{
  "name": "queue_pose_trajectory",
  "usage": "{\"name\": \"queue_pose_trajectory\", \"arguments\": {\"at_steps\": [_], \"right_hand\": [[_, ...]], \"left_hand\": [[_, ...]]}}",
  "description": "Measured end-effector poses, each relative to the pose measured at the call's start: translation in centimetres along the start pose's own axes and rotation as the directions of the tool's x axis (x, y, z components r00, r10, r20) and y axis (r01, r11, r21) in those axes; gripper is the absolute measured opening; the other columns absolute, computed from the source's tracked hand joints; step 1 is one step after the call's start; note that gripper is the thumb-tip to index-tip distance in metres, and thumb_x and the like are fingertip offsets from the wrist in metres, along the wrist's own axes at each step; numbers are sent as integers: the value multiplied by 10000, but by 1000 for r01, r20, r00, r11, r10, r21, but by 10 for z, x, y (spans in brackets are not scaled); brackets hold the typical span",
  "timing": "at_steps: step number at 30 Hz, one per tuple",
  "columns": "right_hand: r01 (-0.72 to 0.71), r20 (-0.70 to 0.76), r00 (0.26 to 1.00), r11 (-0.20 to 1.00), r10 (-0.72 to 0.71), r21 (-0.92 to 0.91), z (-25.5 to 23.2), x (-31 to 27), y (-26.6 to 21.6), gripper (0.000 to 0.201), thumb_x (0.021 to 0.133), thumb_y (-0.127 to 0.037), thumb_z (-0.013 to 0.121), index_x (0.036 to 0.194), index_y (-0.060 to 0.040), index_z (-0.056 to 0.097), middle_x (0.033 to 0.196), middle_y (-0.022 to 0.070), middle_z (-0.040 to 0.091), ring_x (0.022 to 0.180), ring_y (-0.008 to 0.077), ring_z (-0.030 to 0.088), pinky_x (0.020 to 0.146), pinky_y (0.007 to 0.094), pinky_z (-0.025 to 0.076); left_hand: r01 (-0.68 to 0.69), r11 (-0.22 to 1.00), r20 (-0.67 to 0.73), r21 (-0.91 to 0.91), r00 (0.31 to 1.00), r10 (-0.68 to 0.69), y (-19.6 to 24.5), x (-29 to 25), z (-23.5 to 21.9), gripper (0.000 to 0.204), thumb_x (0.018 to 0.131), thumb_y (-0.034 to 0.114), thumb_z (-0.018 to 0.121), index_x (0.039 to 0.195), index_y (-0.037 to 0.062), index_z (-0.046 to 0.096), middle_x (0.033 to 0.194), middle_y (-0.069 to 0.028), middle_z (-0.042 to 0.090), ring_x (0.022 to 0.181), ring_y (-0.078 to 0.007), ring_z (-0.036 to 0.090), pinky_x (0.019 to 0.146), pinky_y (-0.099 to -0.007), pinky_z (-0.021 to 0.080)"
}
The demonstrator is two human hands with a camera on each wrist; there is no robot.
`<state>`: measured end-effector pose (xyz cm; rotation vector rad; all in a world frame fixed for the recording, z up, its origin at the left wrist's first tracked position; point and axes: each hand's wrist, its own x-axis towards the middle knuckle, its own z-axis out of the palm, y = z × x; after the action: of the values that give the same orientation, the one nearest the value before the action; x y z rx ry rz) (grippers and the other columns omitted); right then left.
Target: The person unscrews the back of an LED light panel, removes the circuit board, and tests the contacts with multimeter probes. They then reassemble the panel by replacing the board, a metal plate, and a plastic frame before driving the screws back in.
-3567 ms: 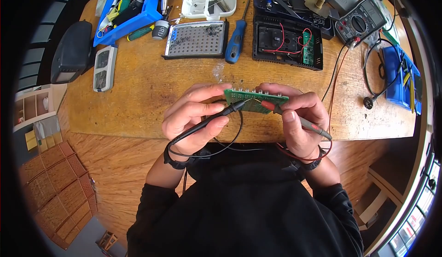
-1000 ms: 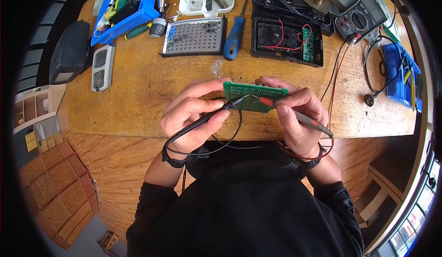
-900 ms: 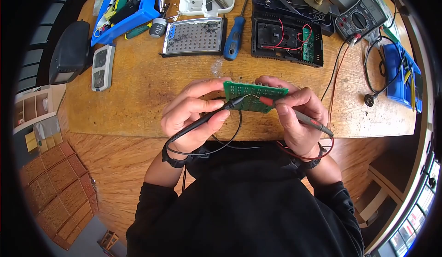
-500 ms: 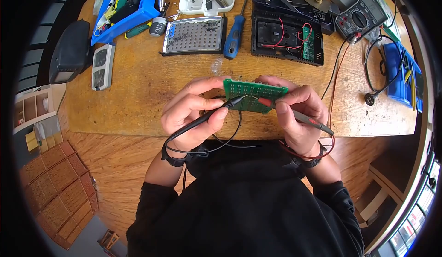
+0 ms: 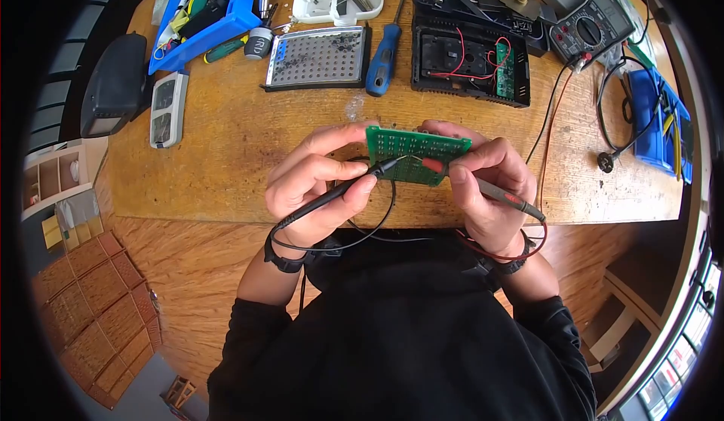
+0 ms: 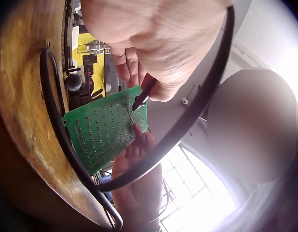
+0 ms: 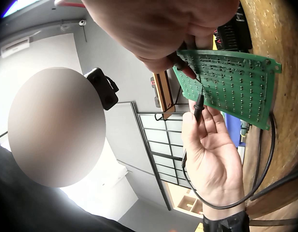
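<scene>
Head view has the green circuit board (image 5: 441, 146) held up, tilted, over the near edge of the table (image 5: 211, 157), its solder-dotted face toward the person. The step looks like probing two close points with test leads. To do it well, rest each metal tip squarely on its own joint, press lightly, and let the tips neither slip nor meet; whether both touch solder is too small to tell. A steady board matters most, so brace it before a glance at the multimeter (image 5: 590, 30), off at two o'clock from it.

The left hand (image 5: 302, 187), at eight o'clock from the board, pinches the black probe (image 5: 324, 201) between thumb and finger, another finger reaching to the board's ten-o'clock corner. The right hand (image 5: 485, 213), at four o'clock, pinches the red probe (image 5: 501, 195) likewise, a finger behind the board's two-o'clock corner. Both probes slant inward to nearly meeting tips.
</scene>
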<state>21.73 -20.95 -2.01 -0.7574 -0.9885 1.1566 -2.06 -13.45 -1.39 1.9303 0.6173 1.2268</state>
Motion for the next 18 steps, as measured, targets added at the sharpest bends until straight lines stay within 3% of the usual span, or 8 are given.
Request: {"name": "queue_pose_trajectory", "arguments": {"at_steps": [11,13,18], "right_hand": [[-3,-1,1000,1000,3,9,3,1,0,105,1062,-4,692,1078,51,604,1465,372,613,1325,322,674,1088,451,621],[9,-63,998,1000,-8,12,9,2,2,99,1061,3,689,1079,55,606,1427,319,639,1300,293,678,1087,444,623],[-73,-45,996,996,71,-52,2,-2,2,93,1072,-19,681,1091,49,619,1336,232,672,1220,242,692,1078,464,627]], "left_hand": [[6,999,-33,-41,999,-7,-3,-1,3,224,836,-52,903,977,-26,732,1324,-298,733,1198,-380,753,968,-436,616],[24,1000,-33,-13,999,-24,-1,-2,2,229,830,-56,906,982,-28,737,1324,-295,732,1190,-368,756,961,-426,616],[3,999,-35,36,999,-2,-3,-1,3,252,810,-76,912,999,-35,750,1327,-287,730,1177,-339,761,953,-404,615]]}}
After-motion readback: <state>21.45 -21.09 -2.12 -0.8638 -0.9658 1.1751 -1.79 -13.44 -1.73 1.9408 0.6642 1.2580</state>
